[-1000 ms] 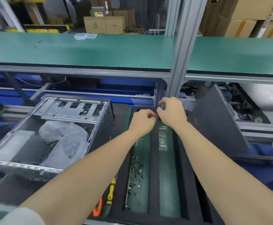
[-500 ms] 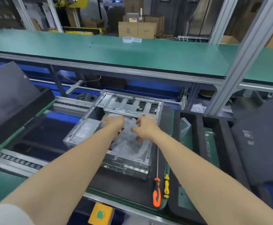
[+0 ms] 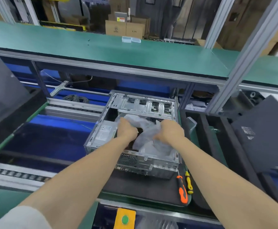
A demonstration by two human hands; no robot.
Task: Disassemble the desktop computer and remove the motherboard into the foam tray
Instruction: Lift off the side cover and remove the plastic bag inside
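Note:
An open silver desktop case [image 3: 144, 161] lies on a black mat in the middle of the bench. A crumpled translucent plastic bag [image 3: 147, 129] fills its inside and hides what lies beneath. My left hand [image 3: 126, 128] reaches into the case and grips the bag's left part. My right hand [image 3: 171, 130] grips the bag's right part. The black foam tray [image 3: 221, 146] with long slots stands to the right of the case.
Orange [image 3: 182, 190] and yellow [image 3: 189, 184] screwdrivers lie at the mat's front right. A dark side panel [image 3: 264, 133] leans at the right, another dark panel [image 3: 0, 90] at the left. A green shelf [image 3: 101, 52] runs overhead behind. A green button [image 3: 125, 219] sits at the front edge.
Both hands left the far end of the foam tray, moved left into the open case and took hold of the plastic bag. The view swung left with them.

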